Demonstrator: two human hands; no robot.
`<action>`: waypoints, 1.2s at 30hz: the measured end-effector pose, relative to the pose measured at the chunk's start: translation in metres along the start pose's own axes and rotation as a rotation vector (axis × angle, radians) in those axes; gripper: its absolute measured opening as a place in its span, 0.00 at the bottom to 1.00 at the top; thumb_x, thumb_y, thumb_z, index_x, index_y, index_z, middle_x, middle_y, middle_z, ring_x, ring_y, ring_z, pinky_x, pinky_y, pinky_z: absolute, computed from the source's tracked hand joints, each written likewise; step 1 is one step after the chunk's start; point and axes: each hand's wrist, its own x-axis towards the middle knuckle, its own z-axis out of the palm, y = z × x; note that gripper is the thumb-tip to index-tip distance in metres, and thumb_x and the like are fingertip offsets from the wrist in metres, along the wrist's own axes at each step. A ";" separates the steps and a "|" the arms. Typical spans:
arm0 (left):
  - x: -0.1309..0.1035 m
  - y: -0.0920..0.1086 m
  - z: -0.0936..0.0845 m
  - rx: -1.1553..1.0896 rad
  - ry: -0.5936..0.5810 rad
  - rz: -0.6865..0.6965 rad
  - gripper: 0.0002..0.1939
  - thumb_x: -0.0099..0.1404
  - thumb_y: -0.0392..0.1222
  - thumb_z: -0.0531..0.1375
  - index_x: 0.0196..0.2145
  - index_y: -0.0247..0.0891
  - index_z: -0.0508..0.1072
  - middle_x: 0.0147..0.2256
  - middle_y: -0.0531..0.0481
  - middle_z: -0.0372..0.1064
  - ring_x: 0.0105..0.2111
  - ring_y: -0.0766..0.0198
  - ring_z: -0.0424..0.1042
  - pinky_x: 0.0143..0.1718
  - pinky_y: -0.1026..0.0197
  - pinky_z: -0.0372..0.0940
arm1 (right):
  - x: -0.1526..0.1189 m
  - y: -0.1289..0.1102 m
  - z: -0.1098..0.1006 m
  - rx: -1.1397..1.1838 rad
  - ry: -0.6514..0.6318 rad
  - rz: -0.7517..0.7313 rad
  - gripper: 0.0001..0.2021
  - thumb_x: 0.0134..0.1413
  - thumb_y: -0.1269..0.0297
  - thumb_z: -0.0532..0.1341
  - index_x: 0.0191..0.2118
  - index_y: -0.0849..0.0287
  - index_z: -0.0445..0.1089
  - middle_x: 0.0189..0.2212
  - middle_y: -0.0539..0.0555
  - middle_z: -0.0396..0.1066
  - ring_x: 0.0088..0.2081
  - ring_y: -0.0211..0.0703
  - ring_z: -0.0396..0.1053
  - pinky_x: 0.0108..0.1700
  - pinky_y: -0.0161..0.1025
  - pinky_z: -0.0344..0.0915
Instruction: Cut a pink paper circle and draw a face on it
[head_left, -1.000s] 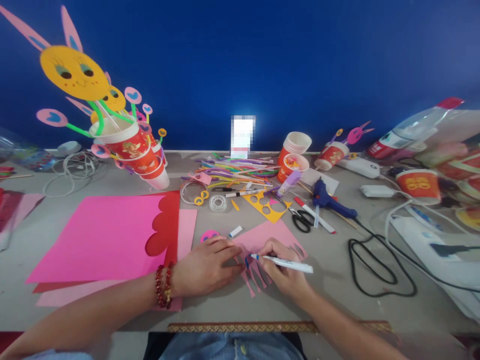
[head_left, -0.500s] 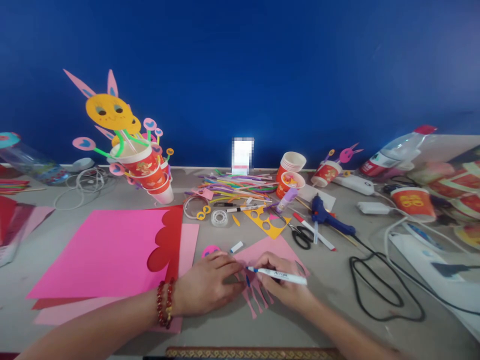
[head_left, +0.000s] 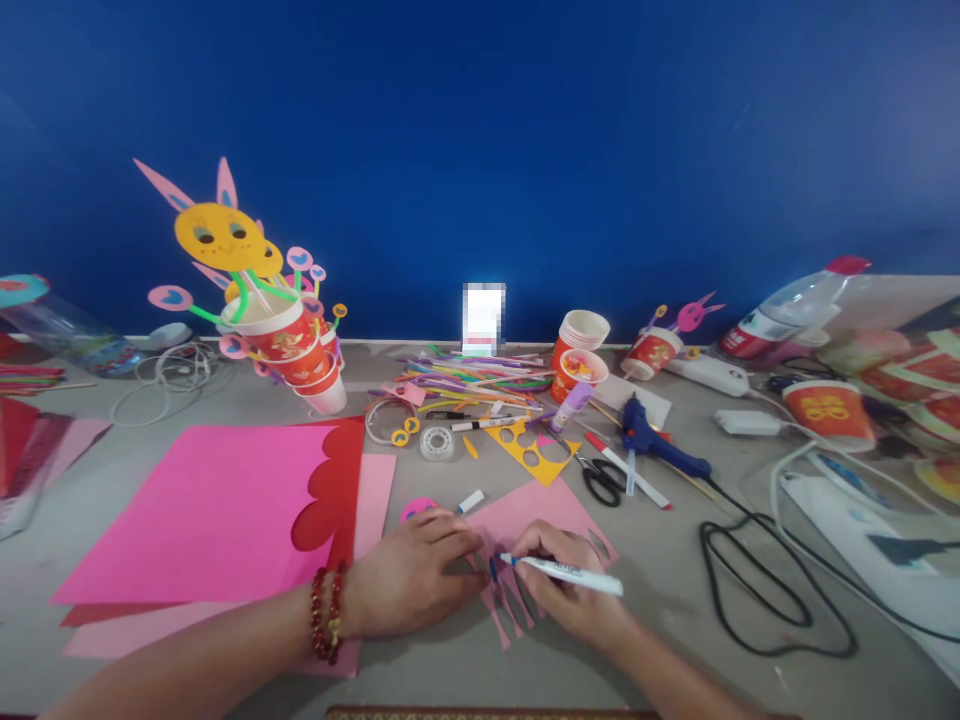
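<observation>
My right hand (head_left: 577,605) grips a white marker (head_left: 589,577), its blue tip pointing left at a pale pink paper (head_left: 536,503) with slits cut along its near edge. A small blue mark (head_left: 493,569) shows beside the tip, between the hands. My left hand (head_left: 411,578) lies with fingers stretched out, fingertips resting on the paper's left side. Partly covered by that hand is a bright pink paper circle (head_left: 418,509). Just beyond it sits a white marker cap (head_left: 471,501).
Pink and red sheets (head_left: 202,510) lie at left, below decorated paper cups (head_left: 285,350). Straws (head_left: 472,378), tape (head_left: 437,443), yellow punched paper (head_left: 551,463) and scissors (head_left: 602,485) lie beyond my hands. A blue glue gun (head_left: 660,445) with black cable is at right.
The marker has shifted slightly right and down with my right hand, its tip a little farther from my left fingers. The whole view has tilted slightly; my left hand stays on the paper.
</observation>
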 end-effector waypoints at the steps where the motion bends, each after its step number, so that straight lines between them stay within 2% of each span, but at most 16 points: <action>1: 0.000 0.000 0.000 -0.001 0.002 -0.001 0.09 0.71 0.44 0.55 0.46 0.44 0.72 0.52 0.48 0.67 0.52 0.57 0.65 0.57 0.52 0.56 | 0.000 0.000 0.000 -0.001 0.008 0.006 0.05 0.57 0.67 0.55 0.30 0.57 0.65 0.18 0.44 0.61 0.20 0.34 0.58 0.23 0.32 0.53; 10: -0.001 0.000 -0.003 0.014 0.005 0.009 0.10 0.71 0.43 0.55 0.48 0.45 0.72 0.54 0.48 0.66 0.53 0.57 0.63 0.58 0.53 0.55 | 0.001 0.000 0.002 0.056 0.032 0.058 0.03 0.58 0.66 0.56 0.32 0.57 0.62 0.21 0.44 0.61 0.21 0.33 0.58 0.23 0.31 0.54; 18: -0.001 0.000 0.000 -0.001 0.005 0.000 0.11 0.71 0.42 0.53 0.48 0.45 0.71 0.53 0.48 0.66 0.53 0.58 0.64 0.59 0.52 0.53 | 0.000 0.000 0.000 -0.039 0.098 0.005 0.04 0.50 0.71 0.55 0.27 0.57 0.64 0.19 0.45 0.63 0.20 0.34 0.60 0.24 0.32 0.55; 30: -0.002 0.000 -0.001 0.032 0.000 0.002 0.12 0.70 0.43 0.55 0.49 0.45 0.71 0.54 0.47 0.66 0.53 0.57 0.64 0.58 0.52 0.56 | 0.001 0.002 0.001 0.003 0.105 0.028 0.06 0.50 0.70 0.54 0.24 0.57 0.61 0.17 0.44 0.59 0.19 0.33 0.54 0.22 0.32 0.51; 36: -0.002 -0.001 -0.002 0.034 -0.014 0.007 0.13 0.71 0.44 0.54 0.51 0.45 0.70 0.55 0.47 0.66 0.53 0.56 0.64 0.58 0.51 0.56 | 0.001 0.003 0.002 -0.041 0.106 0.045 0.06 0.51 0.70 0.54 0.25 0.56 0.61 0.17 0.44 0.60 0.18 0.34 0.56 0.22 0.32 0.52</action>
